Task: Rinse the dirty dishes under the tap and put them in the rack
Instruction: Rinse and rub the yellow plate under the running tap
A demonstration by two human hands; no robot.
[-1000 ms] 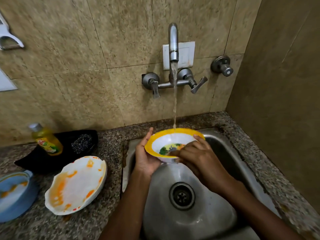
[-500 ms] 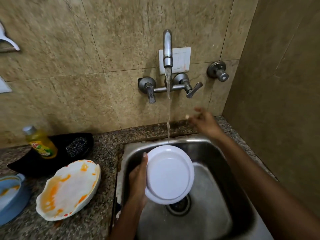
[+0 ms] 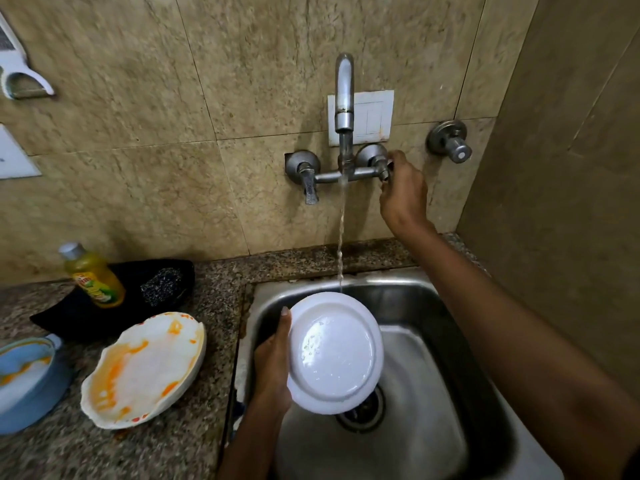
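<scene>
Granite counter (image 3: 194, 441) w/ steel sink (image 3: 433, 427), beige tiled wall (image 3: 145, 81) behind

No legible text; bottle label (image 3: 92, 285) blurred.

Domestic kitchen, washing-up corner. A stainless-steel sink (image 3: 433, 306) with a central drain (image 3: 363, 410) is set into a speckled granite worktop (image 3: 214, 282); beige stone-patterned tiles (image 3: 138, 133) cover both walls of the corner. A wall-mounted mixer tap (image 3: 344, 109) with two lever handles runs water into the basin. On the worktop stand a bottle of yellow dish liquid (image 3: 93, 275), a dark scouring pad (image 3: 161, 285), and a sauce-stained plate (image 3: 145, 368).
</scene>
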